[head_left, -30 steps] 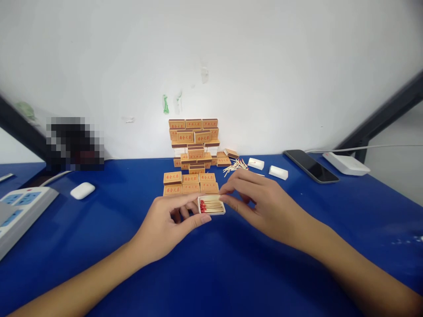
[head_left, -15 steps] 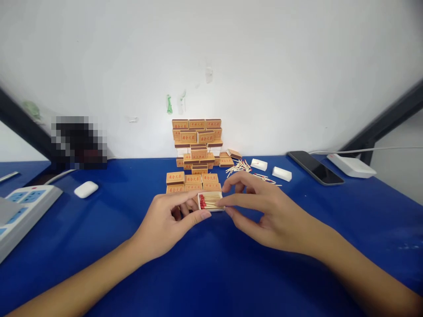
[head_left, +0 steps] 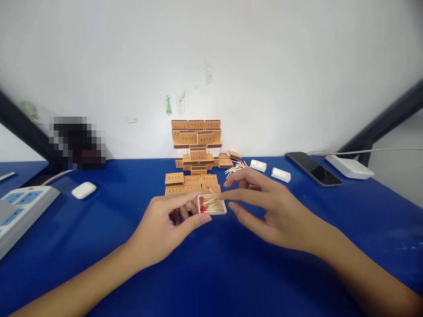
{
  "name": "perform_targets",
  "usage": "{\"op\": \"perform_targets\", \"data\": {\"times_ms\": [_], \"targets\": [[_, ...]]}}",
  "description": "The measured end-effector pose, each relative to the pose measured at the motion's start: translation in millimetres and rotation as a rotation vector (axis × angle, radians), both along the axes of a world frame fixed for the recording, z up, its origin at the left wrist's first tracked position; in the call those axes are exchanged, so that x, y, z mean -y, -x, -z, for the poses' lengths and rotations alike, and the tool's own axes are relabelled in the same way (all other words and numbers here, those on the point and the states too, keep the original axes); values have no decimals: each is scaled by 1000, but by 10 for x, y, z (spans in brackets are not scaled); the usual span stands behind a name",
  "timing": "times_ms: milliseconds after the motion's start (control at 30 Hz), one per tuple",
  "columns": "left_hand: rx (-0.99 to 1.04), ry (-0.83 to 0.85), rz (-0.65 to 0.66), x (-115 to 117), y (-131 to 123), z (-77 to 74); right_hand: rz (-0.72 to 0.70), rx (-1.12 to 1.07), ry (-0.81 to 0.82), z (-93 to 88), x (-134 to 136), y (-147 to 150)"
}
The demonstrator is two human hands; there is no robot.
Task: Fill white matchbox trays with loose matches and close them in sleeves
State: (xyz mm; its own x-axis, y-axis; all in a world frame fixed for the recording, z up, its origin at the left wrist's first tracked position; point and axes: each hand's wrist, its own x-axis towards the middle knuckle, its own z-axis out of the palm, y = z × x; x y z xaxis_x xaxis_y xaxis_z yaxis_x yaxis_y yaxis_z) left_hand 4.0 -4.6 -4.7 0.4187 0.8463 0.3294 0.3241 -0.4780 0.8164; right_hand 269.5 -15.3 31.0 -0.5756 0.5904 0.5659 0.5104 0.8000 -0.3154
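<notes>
Between the thumb and fingers of my left hand (head_left: 165, 226) is a small white matchbox tray (head_left: 214, 213), its open side facing me. Red-headed matches (head_left: 211, 205) lie in it, heads mostly to the left. One match (head_left: 212, 192) tilts up out of the row, its head above the tray's far edge. My right hand (head_left: 276, 213) is at the tray's right end with fingers apart. Its index fingertip touches the matches, while the thumb stands off to the side. Orange matchboxes (head_left: 192, 179) lie in rows just behind the tray, partly hidden by my left hand.
A tall stack of matchboxes (head_left: 197, 138) stands against the wall. Loose matches (head_left: 235, 168) and two white trays (head_left: 280, 175) lie to its right. Farther right are a phone (head_left: 313, 169) and a white box (head_left: 349, 167). A white earbud case (head_left: 83, 190) and a power strip (head_left: 31, 211) are at left.
One match has come up at a tilt from the tray under my right index finger. My right thumb has moved away from the tray's end. The left hand keeps its hold.
</notes>
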Motion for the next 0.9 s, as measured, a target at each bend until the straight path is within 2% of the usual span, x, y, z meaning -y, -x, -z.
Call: {"op": "perform_targets", "data": {"times_ms": [167,267,433,667,800,900], "targets": [[-1,-46,-52,-47,25,18,182,-126,-83,-92,-142,-265],[12,-93,-52,-34,28,36,220,-156,-68,-91,-172,-290],[-22,-164,-33,0,27,14,143,-101,31,12,-109,-114],[0,-71,-227,-149,93,-57,196,-22,85,224,-285,-106],[27,-16,-243,-187,109,-60,72,72,164,316,-441,153],[24,-20,-235,-181,112,-63,18,172,216,313,-560,373]]}}
